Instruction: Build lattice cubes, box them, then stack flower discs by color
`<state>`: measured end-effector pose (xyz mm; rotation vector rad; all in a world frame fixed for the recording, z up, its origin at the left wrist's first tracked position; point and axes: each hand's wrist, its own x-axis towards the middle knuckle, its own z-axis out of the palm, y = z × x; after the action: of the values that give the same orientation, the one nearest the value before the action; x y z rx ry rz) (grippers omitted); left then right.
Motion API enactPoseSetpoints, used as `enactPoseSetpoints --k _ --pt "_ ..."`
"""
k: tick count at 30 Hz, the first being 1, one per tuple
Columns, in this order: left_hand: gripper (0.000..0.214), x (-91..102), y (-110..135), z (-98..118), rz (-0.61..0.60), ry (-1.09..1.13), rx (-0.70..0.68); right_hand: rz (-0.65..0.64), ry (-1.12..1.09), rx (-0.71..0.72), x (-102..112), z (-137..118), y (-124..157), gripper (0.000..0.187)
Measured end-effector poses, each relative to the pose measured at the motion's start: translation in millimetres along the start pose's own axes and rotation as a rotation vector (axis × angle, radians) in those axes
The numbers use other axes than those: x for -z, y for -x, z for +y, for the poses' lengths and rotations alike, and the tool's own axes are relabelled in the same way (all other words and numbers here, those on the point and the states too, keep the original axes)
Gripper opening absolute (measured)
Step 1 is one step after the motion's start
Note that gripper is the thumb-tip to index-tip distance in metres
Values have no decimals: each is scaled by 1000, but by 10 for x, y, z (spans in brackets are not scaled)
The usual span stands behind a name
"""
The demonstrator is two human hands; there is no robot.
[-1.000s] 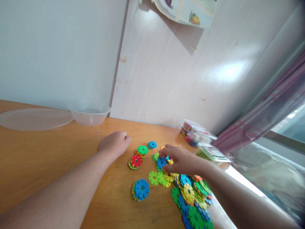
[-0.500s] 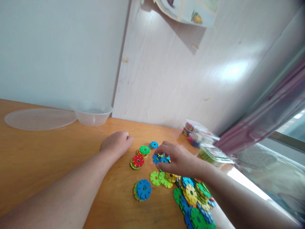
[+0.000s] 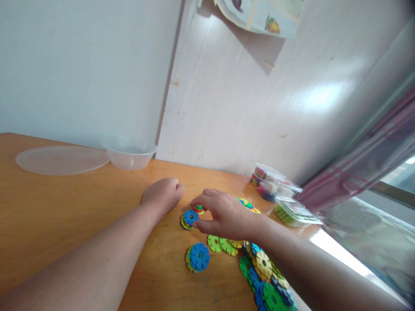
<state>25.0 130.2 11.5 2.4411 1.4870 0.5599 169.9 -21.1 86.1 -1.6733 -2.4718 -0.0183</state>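
Since the earlier frame the right hand (image 3: 223, 216) has been carried leftward with the blue disc (image 3: 190, 217); the disc is pinched between thumb and forefinger, right over a small stack (image 3: 184, 224) beside the left hand (image 3: 164, 194). The left hand is rested on the wooden table (image 3: 65, 207), fingers curled into a loose fist; a blue-topped stack (image 3: 198, 257) and a loose pile of discs (image 3: 266, 276) are seen nearer.

Blue disc (image 3: 190, 217): flat round plastic piece with a notched rim and centre hole. Pinched at its right edge by the right hand (image 3: 223, 216), it lies near-flat on a small stack (image 3: 184, 224). Stack: discs of the same kind, yellow edge showing near left, resting on the table (image 3: 65, 207)
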Motion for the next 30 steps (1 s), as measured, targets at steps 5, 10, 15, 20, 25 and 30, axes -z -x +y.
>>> enactPoseSetpoints --k 5,10,15,20,25,30 --pt "42 40 18 19 -14 6 3 85 -19 -150 162 256 209 25" --pt "41 52 29 19 -17 15 14 9 -9 -317 203 633 446 22" --pt "40 63 32 23 -12 21 8 -124 3 -370 88 855 549 34" --pt "37 70 29 30 -14 20 14 -180 36 -484 -15 947 501 43" --pt "38 66 26 39 -17 23 15 -208 -56 -539 -85 1027 467 38" --pt "39 73 38 34 -21 20 20 -223 -164 -559 -88 1077 461 38"
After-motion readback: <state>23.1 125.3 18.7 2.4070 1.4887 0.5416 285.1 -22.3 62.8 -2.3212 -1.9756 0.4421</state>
